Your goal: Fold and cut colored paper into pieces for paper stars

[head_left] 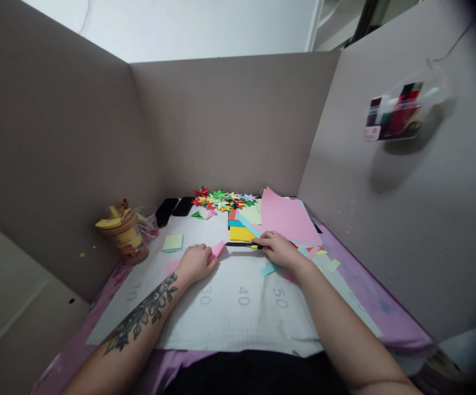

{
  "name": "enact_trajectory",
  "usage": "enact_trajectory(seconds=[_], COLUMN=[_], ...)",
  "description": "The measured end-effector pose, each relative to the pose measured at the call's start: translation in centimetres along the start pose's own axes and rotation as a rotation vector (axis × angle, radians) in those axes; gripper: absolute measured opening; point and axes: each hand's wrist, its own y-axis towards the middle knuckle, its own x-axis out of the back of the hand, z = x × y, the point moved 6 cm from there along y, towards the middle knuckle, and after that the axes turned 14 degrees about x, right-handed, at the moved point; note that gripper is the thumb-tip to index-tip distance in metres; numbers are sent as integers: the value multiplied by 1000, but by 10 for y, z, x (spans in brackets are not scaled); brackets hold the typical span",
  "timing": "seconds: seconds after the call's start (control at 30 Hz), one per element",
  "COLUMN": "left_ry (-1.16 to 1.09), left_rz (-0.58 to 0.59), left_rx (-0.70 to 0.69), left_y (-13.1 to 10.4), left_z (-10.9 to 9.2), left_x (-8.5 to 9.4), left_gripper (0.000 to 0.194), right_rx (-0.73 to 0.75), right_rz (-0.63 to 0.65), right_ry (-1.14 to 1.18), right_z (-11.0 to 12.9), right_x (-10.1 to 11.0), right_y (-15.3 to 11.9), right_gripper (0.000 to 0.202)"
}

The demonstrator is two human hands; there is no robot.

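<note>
My left hand (pixel 199 261) is closed on a folded piece of pink paper (pixel 218 249), whose narrow end points right. Another piece of pink paper (pixel 172 267) lies beside that wrist. My right hand (pixel 278 248) is closed around the near end of a slim black tool with yellow marks (pixel 238 244); whether it is scissors or a knife I cannot tell. Its tip reaches leftward, close to the pink paper. Just beyond it lie a yellow paper stack (pixel 241 233) and a light blue strip (pixel 248 224). Blue paper strips (pixel 269 269) lie below my right wrist.
Folded paper stars (pixel 221 199) are heaped at the back. Large pink sheets (pixel 287 216) lie back right, a pale green square pad (pixel 173 242) at left. A cup (pixel 126 236) and dark phone-like slabs (pixel 167 211) stand farther left. Grey panels (pixel 233 120) enclose three sides.
</note>
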Motion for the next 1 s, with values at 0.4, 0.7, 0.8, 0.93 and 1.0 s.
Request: enact_trajectory(seconds=[0.4,0.7,0.8,0.93,1.0], left_ry=[-40,-243,-276,-253,-225], left_rz=[-15,-3,-56,-35,-15], left_rx=[-45,-261,-257,-274,-269], left_y=[5,22,22,20,21], left_z=[6,26,28,26,27], left_x=[-8,-21,-25,-32,-34], left_gripper=[33,34,32,38,41], right_rx=[26,86,103,125,135], right_rz=[141,192,204,208,203], right_ry=[4,-27,-42,-49,-52], right_z=[1,16,19,22,23], right_x=[-16,-33,-37,-41,-42], right_y=[3,22,26,29,29], right_gripper=[47,46,45,44,43])
